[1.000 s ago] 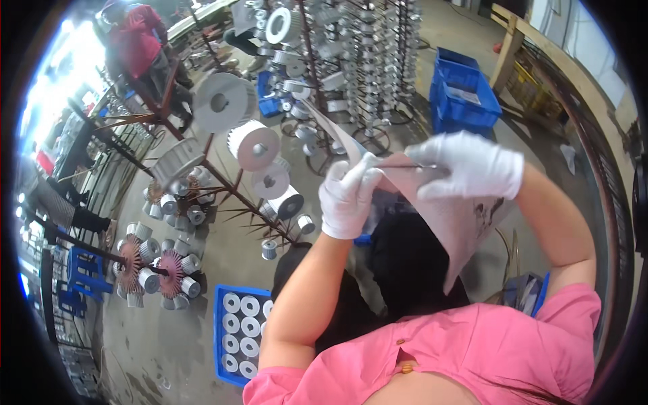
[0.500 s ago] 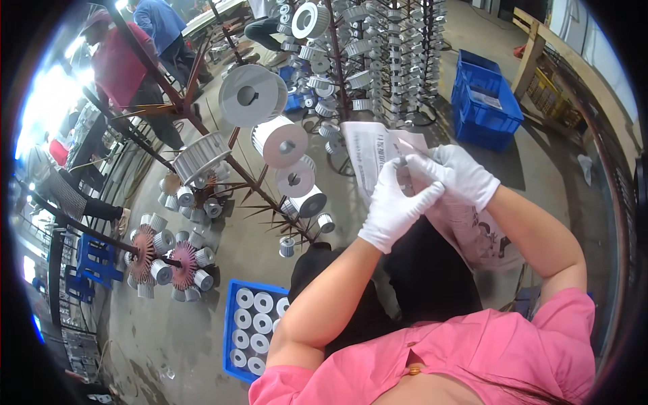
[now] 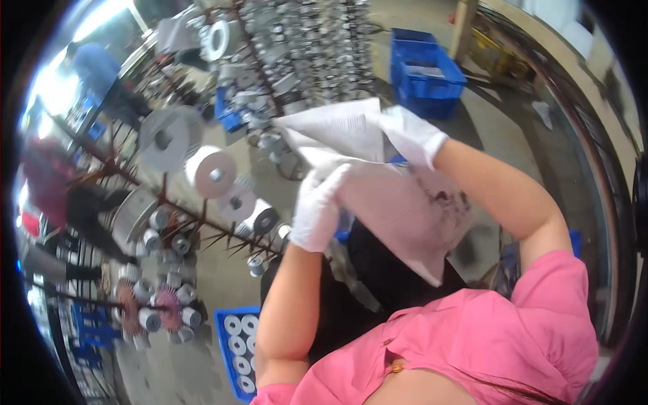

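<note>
Here, newspaper (image 3: 398,209) edge in left hand (image 3: 316,210), mid-air

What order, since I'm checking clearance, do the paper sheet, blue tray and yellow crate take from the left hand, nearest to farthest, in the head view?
1. Paper sheet: held in the left hand, extending rightward.
2. Blue tray: on the floor, lower left.
3. Yellow crate: far off, upper right.

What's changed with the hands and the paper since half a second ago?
The right hand moved outward, away from the left hand, spreading the newspaper sheet between them. Nothing was visibly let go; both still appear to hold the sheet. The view shifted, but the racked pulleys and lower-left blue crate stayed put.
</note>
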Demonstrator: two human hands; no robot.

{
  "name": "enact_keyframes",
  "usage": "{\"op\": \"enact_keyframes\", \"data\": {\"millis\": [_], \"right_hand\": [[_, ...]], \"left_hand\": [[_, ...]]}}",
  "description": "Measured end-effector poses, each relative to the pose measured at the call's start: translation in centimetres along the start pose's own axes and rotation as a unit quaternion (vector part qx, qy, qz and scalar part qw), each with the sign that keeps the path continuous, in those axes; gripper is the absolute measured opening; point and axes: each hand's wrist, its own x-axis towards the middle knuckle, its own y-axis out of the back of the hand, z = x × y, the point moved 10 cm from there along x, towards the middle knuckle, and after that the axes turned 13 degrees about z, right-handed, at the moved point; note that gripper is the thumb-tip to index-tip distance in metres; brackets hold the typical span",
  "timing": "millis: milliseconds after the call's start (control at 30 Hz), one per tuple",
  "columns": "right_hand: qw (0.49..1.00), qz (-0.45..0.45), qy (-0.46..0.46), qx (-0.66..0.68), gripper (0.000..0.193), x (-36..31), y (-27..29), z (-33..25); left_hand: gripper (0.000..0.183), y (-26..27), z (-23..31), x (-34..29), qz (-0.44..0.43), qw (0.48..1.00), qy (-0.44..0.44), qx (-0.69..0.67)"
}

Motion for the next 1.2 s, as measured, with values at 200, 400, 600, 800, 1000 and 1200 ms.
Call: {"op": "enact_keyframes", "data": {"millis": [200, 400, 600, 800, 1000, 1200], "right_hand": [[0.918, 0.286, -0.165, 0.220, 0.031, 1.5, 14.7, 13.2], [0.723, 0.557, -0.129, 0.388, 0.034, -13.3, 27.1, 23.3], [0.608, 0.754, -0.140, 0.207, 0.059, -39.2, 37.9, 27.7], [0.482, 0.847, -0.125, 0.187, 0.054, -59.8, 42.2, 27.9], [0.459, 0.843, -0.214, 0.178, 0.053, -61.4, 39.7, 28.2], [0.502, 0.839, -0.194, 0.079, 0.049, -64.1, 47.6, 28.9]], "left_hand": [[0.029, 3.1, -1.0, 1.7, 0.035, 0.995, -0.003, -0.089], [0.036, 5.0, 2.7, 0.5, 0.148, 0.988, -0.043, 0.000], [0.041, 5.7, 2.4, 1.0, 0.176, 0.984, -0.024, 0.032], [0.043, 0.9, -2.3, -0.6, 0.043, 0.994, 0.076, 0.060], [0.043, 2.4, -4.5, 0.5, 0.052, 0.991, 0.040, 0.113], [0.034, 2.0, -3.1, 1.3, 0.038, 0.977, -0.075, 0.196]]}}
